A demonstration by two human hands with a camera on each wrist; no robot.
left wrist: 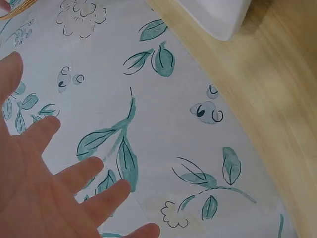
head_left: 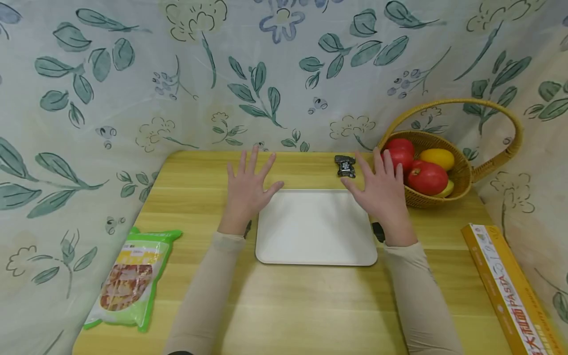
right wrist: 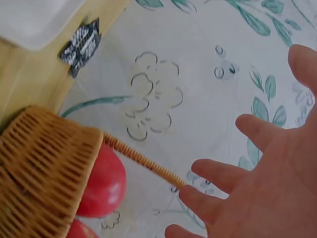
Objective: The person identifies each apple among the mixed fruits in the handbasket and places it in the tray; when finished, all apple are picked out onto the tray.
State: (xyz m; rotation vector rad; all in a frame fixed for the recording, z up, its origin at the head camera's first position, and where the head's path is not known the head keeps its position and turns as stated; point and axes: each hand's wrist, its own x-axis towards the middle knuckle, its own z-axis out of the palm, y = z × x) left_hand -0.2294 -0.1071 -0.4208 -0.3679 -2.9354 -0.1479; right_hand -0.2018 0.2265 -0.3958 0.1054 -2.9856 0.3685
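Note:
Both hands are held up with fingers spread and nothing in them. My left hand (head_left: 246, 195) is by the left edge of a white rectangular tray (head_left: 316, 229). Over the tray's right side is my right hand (head_left: 382, 197), its fingertips close to a wicker basket (head_left: 461, 170). Red tomatoes (head_left: 427, 177) and a yellow lemon-like fruit (head_left: 437, 159) fill the basket. A small black wrapped packet (head_left: 345, 166) lies behind the tray, left of the right hand. In the right wrist view the same packet (right wrist: 81, 47) sits near the table edge.
At the left of the wooden table (head_left: 306, 305) lies a green and white food bag (head_left: 130, 278). A long orange pasta box (head_left: 510, 286) lies along the right edge. Floral cloth (head_left: 284, 74) hangs behind the table and at its sides.

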